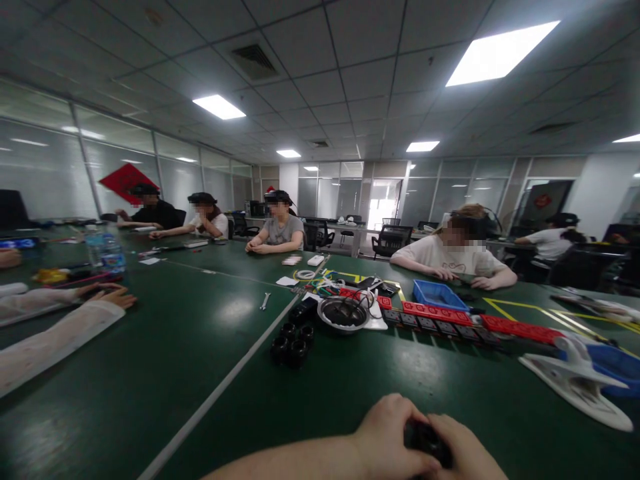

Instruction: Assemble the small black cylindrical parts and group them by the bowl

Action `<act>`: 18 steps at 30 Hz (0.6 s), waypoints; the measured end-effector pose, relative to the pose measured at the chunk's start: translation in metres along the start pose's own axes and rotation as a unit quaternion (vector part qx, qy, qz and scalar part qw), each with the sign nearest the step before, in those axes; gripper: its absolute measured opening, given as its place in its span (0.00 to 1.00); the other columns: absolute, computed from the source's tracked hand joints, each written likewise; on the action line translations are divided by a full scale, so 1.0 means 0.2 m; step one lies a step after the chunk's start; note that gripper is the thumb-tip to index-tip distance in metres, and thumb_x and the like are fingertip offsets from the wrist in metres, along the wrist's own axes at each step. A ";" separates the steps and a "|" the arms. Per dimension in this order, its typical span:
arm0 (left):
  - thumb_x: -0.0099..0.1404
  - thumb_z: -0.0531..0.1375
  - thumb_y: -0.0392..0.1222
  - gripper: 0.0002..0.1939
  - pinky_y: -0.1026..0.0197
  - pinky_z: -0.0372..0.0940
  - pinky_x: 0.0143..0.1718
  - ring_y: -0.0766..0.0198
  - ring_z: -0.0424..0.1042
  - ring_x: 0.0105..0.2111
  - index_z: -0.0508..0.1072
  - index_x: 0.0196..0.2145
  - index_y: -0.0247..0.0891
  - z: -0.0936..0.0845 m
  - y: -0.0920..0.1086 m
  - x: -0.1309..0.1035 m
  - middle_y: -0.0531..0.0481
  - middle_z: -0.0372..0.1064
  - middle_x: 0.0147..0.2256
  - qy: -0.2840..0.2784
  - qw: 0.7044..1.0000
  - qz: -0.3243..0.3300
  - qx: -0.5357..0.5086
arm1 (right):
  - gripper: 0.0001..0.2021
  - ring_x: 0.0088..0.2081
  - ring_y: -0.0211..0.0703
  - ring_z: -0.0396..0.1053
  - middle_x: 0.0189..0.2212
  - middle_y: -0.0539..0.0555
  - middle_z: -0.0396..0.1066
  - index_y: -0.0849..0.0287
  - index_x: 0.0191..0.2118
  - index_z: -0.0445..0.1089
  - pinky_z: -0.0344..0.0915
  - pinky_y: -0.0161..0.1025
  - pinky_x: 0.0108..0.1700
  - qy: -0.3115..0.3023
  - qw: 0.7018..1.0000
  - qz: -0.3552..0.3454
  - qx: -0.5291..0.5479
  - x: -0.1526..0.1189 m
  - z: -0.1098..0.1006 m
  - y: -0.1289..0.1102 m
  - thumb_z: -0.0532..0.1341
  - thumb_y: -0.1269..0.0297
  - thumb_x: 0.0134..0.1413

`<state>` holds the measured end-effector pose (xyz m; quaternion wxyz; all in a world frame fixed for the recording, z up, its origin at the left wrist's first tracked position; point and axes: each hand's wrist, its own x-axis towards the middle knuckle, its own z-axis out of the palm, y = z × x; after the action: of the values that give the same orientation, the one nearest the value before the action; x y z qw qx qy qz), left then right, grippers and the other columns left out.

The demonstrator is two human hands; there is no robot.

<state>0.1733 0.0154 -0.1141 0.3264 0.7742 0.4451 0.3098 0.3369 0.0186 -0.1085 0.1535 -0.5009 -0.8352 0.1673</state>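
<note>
At the bottom of the head view, my left hand [389,430] curls round a small black rounded object [427,443]. From the other side my right hand [465,445] closes on the same object, so it sits between both hands just above the green table's near side. Fingers cover much of it, and its exact kind cannot be told. Farther forward on the table stands a cluster of black cylindrical pieces [293,345]. Behind them is a round metal bowl [343,329] with dark contents.
Red-and-black strips [437,312] run rightward from the bowl, beside a blue tray [440,295]. A white stand-like piece [575,383] lies at right. A wrench [265,301] and tangled cables lie ahead. A co-worker's sleeved arms [65,333] rest at left; several people sit around the table.
</note>
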 end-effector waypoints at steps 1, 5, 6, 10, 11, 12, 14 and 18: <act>0.42 0.66 0.48 0.23 0.61 0.59 0.37 0.62 0.62 0.35 0.68 0.38 0.40 0.00 0.01 0.00 0.52 0.62 0.36 0.006 1.000 -0.004 0.006 | 0.13 0.35 0.48 0.66 0.32 0.55 0.70 0.59 0.34 0.70 0.60 0.41 0.38 0.006 1.000 0.005 -0.014 0.00 0.01 -0.01 0.59 0.64 0.37; 0.45 0.65 0.47 0.24 0.61 0.59 0.39 0.61 0.61 0.37 0.67 0.41 0.41 -0.02 0.03 -0.01 0.52 0.61 0.37 -0.001 1.000 0.003 0.017 | 0.20 0.41 0.54 0.64 0.37 0.58 0.69 0.58 0.42 0.68 0.57 0.48 0.45 0.008 0.999 0.008 -0.034 -0.02 0.00 -0.02 0.59 0.56 0.39; 0.46 0.65 0.47 0.24 0.61 0.59 0.39 0.61 0.62 0.37 0.67 0.41 0.42 -0.03 0.03 -0.01 0.52 0.61 0.37 -0.008 1.000 0.009 0.022 | 0.24 0.43 0.56 0.63 0.40 0.59 0.68 0.57 0.44 0.67 0.56 0.49 0.47 0.004 1.000 0.005 -0.024 -0.02 -0.01 -0.01 0.61 0.55 0.38; 0.47 0.64 0.49 0.22 0.61 0.59 0.38 0.61 0.62 0.36 0.68 0.40 0.42 -0.06 0.03 -0.01 0.52 0.61 0.36 -0.032 0.998 0.037 0.038 | 0.23 0.47 0.55 0.60 0.44 0.57 0.65 0.55 0.44 0.68 0.57 0.45 0.48 -0.056 0.996 -0.007 0.074 -0.04 -0.08 0.02 0.62 0.57 0.37; 0.47 0.64 0.49 0.22 0.62 0.59 0.38 0.62 0.62 0.36 0.68 0.40 0.42 -0.06 0.03 0.00 0.52 0.61 0.36 -0.037 0.998 0.041 0.038 | 0.20 0.46 0.54 0.61 0.42 0.56 0.65 0.55 0.42 0.69 0.57 0.44 0.47 -0.073 0.992 -0.013 0.100 -0.04 -0.10 0.02 0.61 0.58 0.39; 0.46 0.64 0.49 0.22 0.62 0.59 0.37 0.62 0.62 0.36 0.68 0.40 0.42 -0.06 0.03 0.00 0.52 0.61 0.36 -0.040 0.998 0.044 0.036 | 0.17 0.45 0.52 0.62 0.40 0.55 0.66 0.56 0.40 0.70 0.58 0.43 0.46 -0.086 0.989 -0.021 0.120 -0.03 -0.11 0.03 0.61 0.58 0.40; 0.45 0.65 0.50 0.22 0.63 0.59 0.36 0.62 0.62 0.35 0.69 0.39 0.41 -0.05 0.03 0.00 0.52 0.61 0.35 -0.038 0.998 0.040 0.033 | 0.15 0.41 0.49 0.64 0.36 0.54 0.66 0.59 0.36 0.70 0.60 0.41 0.43 -0.085 0.987 -0.031 0.135 -0.03 -0.11 0.03 0.61 0.57 0.41; 0.43 0.66 0.49 0.23 0.63 0.58 0.35 0.62 0.62 0.35 0.69 0.37 0.41 -0.01 0.02 0.00 0.53 0.62 0.35 -0.007 1.000 0.010 0.028 | 0.15 0.33 0.46 0.65 0.30 0.54 0.67 0.61 0.31 0.68 0.61 0.38 0.35 -0.018 0.997 -0.006 0.072 -0.01 -0.03 0.03 0.61 0.56 0.38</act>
<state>0.1741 0.0141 -0.1094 0.3046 0.7898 0.4437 0.2944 0.3453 0.0204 -0.1055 0.1748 -0.4807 -0.8263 0.2358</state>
